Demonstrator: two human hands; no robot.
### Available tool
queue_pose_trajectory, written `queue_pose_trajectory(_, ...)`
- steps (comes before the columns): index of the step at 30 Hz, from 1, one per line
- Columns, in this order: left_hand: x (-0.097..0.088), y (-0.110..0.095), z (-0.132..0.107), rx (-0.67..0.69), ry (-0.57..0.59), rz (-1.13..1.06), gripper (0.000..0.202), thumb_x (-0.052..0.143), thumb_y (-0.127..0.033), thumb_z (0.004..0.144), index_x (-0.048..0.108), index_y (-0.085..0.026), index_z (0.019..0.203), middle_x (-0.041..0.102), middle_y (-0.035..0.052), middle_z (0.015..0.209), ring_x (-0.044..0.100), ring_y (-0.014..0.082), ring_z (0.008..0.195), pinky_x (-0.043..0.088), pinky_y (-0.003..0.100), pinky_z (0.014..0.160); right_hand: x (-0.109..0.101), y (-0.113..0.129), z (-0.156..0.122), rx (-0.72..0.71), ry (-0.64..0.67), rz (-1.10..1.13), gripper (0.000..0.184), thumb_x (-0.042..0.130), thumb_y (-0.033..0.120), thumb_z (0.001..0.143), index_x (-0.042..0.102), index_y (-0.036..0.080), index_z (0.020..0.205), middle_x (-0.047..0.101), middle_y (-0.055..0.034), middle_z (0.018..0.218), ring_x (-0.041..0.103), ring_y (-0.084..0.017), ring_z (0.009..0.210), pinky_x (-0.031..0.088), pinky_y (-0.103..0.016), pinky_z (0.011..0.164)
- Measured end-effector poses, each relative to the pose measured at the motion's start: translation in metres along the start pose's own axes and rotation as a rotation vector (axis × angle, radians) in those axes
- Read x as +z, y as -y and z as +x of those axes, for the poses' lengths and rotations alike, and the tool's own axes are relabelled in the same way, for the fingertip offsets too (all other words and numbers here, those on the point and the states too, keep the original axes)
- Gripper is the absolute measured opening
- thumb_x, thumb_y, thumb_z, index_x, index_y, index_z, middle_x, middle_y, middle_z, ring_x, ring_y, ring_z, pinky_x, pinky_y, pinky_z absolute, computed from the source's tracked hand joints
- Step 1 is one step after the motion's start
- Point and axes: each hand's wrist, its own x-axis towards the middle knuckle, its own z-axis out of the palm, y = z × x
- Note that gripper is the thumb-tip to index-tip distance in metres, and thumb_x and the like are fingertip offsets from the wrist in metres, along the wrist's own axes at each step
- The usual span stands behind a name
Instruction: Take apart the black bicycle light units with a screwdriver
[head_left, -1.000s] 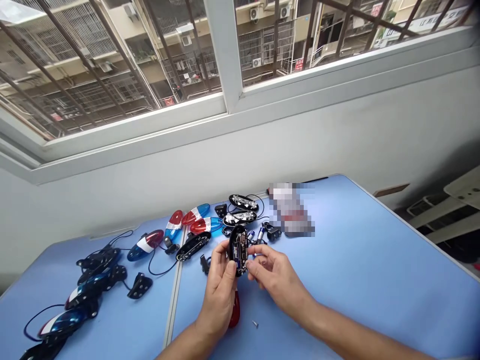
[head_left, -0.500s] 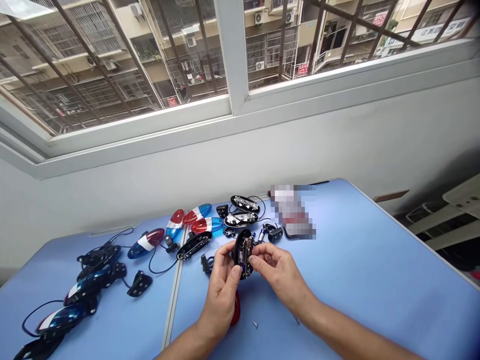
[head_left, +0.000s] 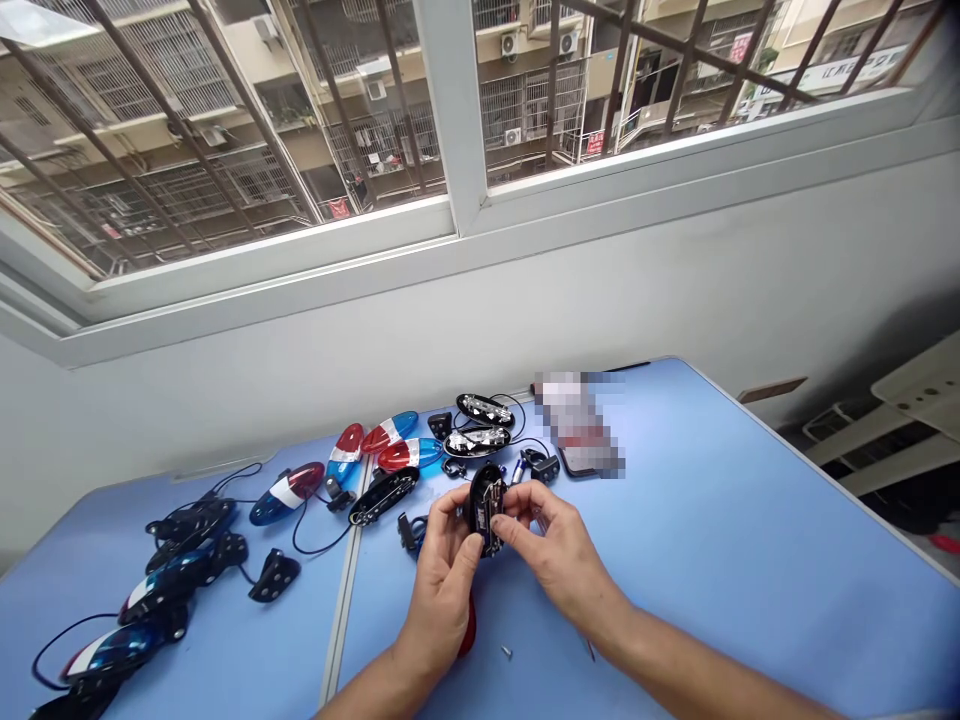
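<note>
One head-worn view, facing forward and down, close above the left hand (head_left: 442, 590), right hand (head_left: 559, 560), blue table (head_left: 757, 570), barred window (head_left: 457, 110) beyond

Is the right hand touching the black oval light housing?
Touching: the head view shows the right hand pressed against the edge of the black oval light housing.

Nothing legible: white shop sign (head_left: 829, 72) on bldg opposite (head_left: 679, 50) has dark chars, too small to read, same w/ red placard (head_left: 595, 143).
</note>
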Motion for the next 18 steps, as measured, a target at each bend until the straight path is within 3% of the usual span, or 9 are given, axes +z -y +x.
queue_pose_trajectory(4,-0.0003,-0.0009,0.0011,-0.005,-0.02,0.023,0.035,0.063,-0.038,0.092,0.054,-0.029,0.124,0.059,0.0049,0.127,0.052,0.0225,0.125,0.045,0.033,0.104,-0.0001,-0.0006,-0.001,0.027,-0.005,-0.08,0.02,0.066,0.038,0.072,0.067,0.02,0.082,0.06,-0.0002,0.075,0.052,-0.018,0.073,0.044,-0.033,0.075)
queue_pose_trajectory(10,-0.002,-0.0022,0.002,-0.026,-0.083,0.076,0.051,0.065,-0.04,0.09,0.047,-0.035,0.138,0.044,0.0034,0.15,0.037,0.0269,0.142,0.034,0.041,0.116,0.0044,-0.0052,-0.0047,-0.025,0.019,-0.162,0.033,0.064,0.034,0.075,0.071,0.023,0.105,0.067,-0.0039,0.105,0.056,-0.021,0.091,0.044,-0.034,0.084)
queue_pose_trajectory(18,-0.006,-0.0019,0.0022,-0.019,-0.015,0.118,0.048,0.066,-0.041,0.088,0.057,-0.029,0.134,0.052,0.0068,0.146,0.039,0.0307,0.141,0.028,0.048,0.119,-0.0019,-0.0045,0.0021,0.046,0.035,-0.089,0.015,0.068,0.034,0.069,0.065,0.02,0.074,0.063,0.0001,0.076,0.051,-0.019,0.077,0.042,-0.031,0.075)
